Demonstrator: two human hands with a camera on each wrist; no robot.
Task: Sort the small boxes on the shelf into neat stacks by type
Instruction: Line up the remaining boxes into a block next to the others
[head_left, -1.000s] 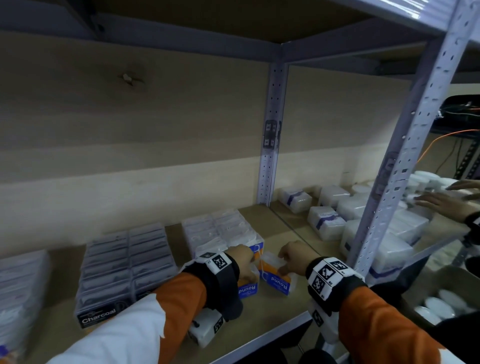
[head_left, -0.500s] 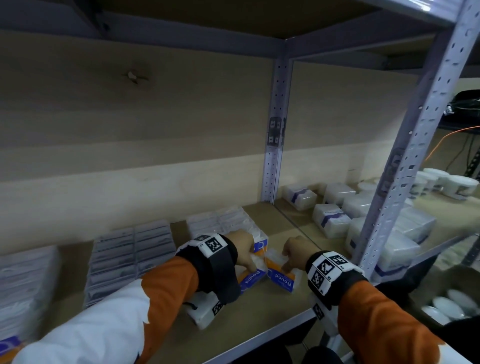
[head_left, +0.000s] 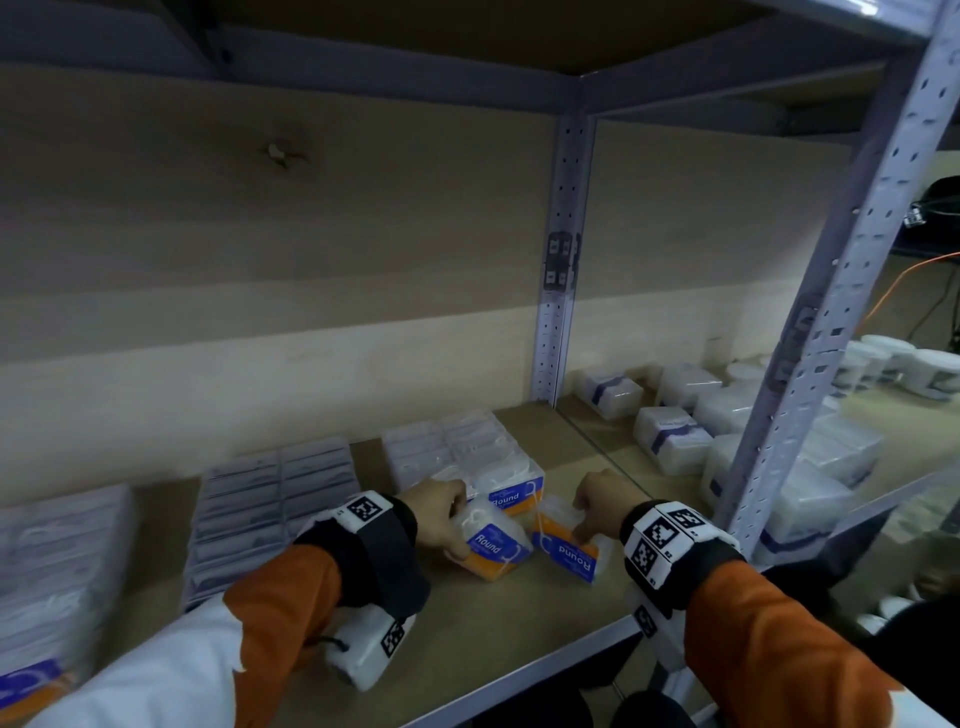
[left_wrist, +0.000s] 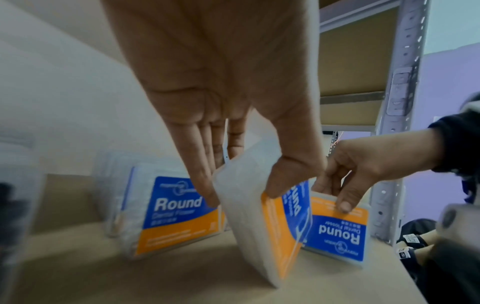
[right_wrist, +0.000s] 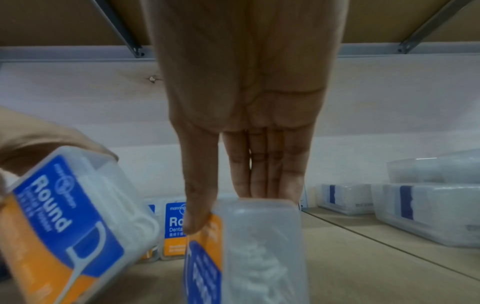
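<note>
The left hand (head_left: 439, 514) grips a clear plastic box with a blue-and-orange "Round" label (head_left: 491, 543), tilted, on the brown wooden shelf board (head_left: 493, 629), just in front of the stacked block of like clear boxes (head_left: 462, 457). The right hand (head_left: 602, 501) pinches a second clear "Round" box (head_left: 569, 548), just right of the first. Left of that block lies a flat grey block of boxes (head_left: 270, 514); white wrapped packs (head_left: 670, 439) sit right of it, beyond the grey perforated steel upright (head_left: 558, 312).

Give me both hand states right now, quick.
Left hand: pinching a tilted Round dental flosser box.
Right hand: pinching a second Round flosser box by its top edge.
</note>
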